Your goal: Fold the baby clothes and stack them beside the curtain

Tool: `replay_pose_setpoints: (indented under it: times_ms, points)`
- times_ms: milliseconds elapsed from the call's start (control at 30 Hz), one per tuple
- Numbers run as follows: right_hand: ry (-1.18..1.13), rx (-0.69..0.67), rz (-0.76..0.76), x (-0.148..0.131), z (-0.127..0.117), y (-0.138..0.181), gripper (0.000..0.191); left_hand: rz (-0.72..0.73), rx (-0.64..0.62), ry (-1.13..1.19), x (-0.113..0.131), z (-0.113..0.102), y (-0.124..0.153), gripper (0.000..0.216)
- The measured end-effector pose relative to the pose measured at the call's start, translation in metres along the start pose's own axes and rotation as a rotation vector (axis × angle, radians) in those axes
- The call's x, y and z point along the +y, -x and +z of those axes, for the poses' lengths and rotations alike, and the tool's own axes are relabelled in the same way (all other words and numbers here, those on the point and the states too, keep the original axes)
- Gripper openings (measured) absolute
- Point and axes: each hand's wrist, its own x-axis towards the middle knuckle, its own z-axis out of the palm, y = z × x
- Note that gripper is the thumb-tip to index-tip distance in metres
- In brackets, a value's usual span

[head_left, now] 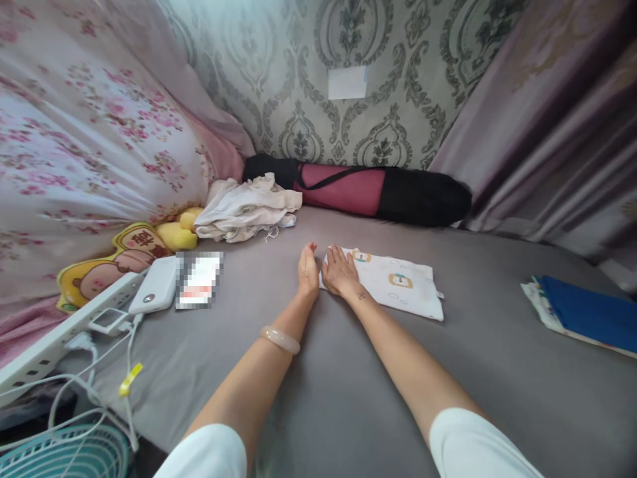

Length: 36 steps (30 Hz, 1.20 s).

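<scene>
A white cloth with small printed figures [408, 282] lies folded flat on the grey bed sheet [478, 312]. My right hand [341, 271] rests palm down on the cloth's left end, fingers stretched out. Just left of that end, my left hand [308, 269] stands on its edge on the sheet, fingers straight and palm turned toward the cloth. I cannot tell whether it touches the cloth's edge. A pale bangle [280, 340] sits round my left forearm.
Crumpled pale clothes [249, 207] lie before a long black and maroon bag [343, 189] by the wall. At left are a white power bank [155, 284], a blurred-out phone-like object [199, 280], a power strip [114, 299] and cables. Folded blue fabric [592, 312] lies far right.
</scene>
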Motion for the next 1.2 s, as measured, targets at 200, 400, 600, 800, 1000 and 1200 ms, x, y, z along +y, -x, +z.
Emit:
replay_pose_setpoints:
  times_ms: [200, 400, 600, 800, 1000, 1200]
  points:
    - [-0.114, 0.025, -0.030, 0.006, -0.004, 0.001, 0.058, 0.027, -0.024, -0.038, 0.005, -0.003, 0.003, 0.057]
    - [-0.097, 0.217, 0.079, 0.058, -0.040, 0.037, 0.061, 0.218, -0.158, -0.533, 0.011, 0.004, 0.012, 0.045]
    - [0.115, 0.149, 0.259, 0.114, -0.034, 0.092, 0.059, 0.348, -0.193, -0.992, 0.012, 0.011, 0.022, 0.052]
    - [-0.077, 0.057, 0.251, 0.123, -0.039, 0.104, 0.054, 0.342, -0.165, -1.026, 0.010, 0.007, 0.017, 0.053]
    - [-0.123, 0.325, 0.705, 0.156, -0.068, 0.132, 0.044, 0.214, -0.152, -1.021, 0.013, 0.005, 0.017, 0.053]
    - [-0.137, 0.230, 0.847, 0.162, -0.065, 0.142, 0.044, 0.190, -0.198, -1.072, 0.015, 0.005, 0.015, 0.062]
